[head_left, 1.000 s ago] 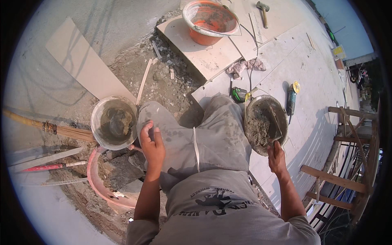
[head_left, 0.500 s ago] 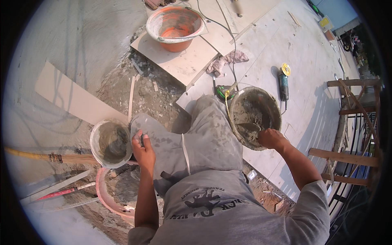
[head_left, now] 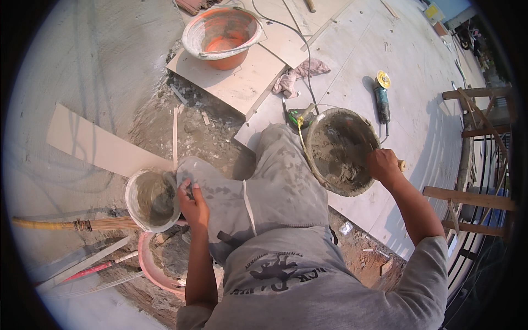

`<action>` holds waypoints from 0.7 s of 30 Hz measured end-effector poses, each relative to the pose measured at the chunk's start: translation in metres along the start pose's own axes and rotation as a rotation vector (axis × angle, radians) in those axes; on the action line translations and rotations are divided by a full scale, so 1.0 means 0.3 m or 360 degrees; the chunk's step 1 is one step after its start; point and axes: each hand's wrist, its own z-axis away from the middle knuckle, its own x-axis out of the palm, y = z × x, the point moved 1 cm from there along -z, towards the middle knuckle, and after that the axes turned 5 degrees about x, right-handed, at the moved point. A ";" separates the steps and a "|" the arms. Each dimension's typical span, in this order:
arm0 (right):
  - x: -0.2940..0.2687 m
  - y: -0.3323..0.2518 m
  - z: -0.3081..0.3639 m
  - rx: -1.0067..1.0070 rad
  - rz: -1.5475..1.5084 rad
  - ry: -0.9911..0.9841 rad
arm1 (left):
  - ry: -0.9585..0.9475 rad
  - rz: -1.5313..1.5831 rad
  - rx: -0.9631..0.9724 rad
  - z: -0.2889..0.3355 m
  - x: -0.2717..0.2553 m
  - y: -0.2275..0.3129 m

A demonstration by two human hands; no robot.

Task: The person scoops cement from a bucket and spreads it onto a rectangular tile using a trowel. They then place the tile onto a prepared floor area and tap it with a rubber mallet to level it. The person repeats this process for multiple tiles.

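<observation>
In my right hand (head_left: 385, 165) is a trowel, its light wooden handle end (head_left: 402, 165) sticking out past my fist. The hand is at the right rim of a dark bucket (head_left: 314, 171) filled with wet grey mortar (head_left: 341, 151). The trowel's blade is hard to tell from the mortar. My left hand (head_left: 193, 204) rests by my left knee, thumb and fingers apart, close beside a smaller whitish bucket (head_left: 130, 198) with grey mortar residue inside. A dark patch shows between its fingers; I cannot make out what it is.
An orange basin (head_left: 225, 59) stands on a stack of large tiles (head_left: 242, 91). An angle grinder (head_left: 381, 99) lies on the pale floor at right, near a pink rag (head_left: 291, 81) and a cable. Left are a cut tile strip (head_left: 99, 140), a broom (head_left: 104, 223) and a pink ring (head_left: 146, 264).
My right hand has risen from the near inside of the dark bucket to its right rim, turning the trowel so its handle points outward. The view has shifted slightly.
</observation>
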 end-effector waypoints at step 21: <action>0.107 -0.075 0.020 -0.0203 -0.0653 -0.0037 | -0.0019 -0.0130 0.0054 -0.052 0.060 -0.069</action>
